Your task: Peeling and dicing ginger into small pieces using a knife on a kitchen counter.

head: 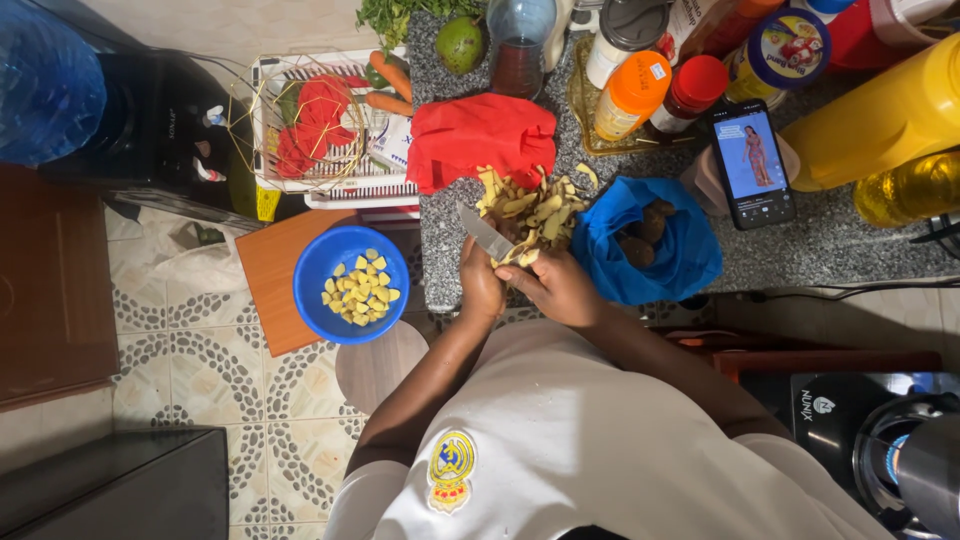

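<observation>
At the counter edge in the head view, the left hand (481,288) grips a knife (486,234), the right hand (560,287) closes on a potato (527,258) above the peel heap (530,210); shallow, outward strokes would suit.

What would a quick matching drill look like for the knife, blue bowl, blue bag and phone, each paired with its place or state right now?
Things:
1. knife
2. blue bowl
3. blue bag
4. phone

Places or states:
A. open on the counter, brown tubers inside
B. held in the left hand, blade over the peel pile
C. lit screen, lying by the yellow bottle
D. on the orange board, holding yellow cut pieces

Pairs: 1-B, 2-D, 3-A, 4-C
</observation>
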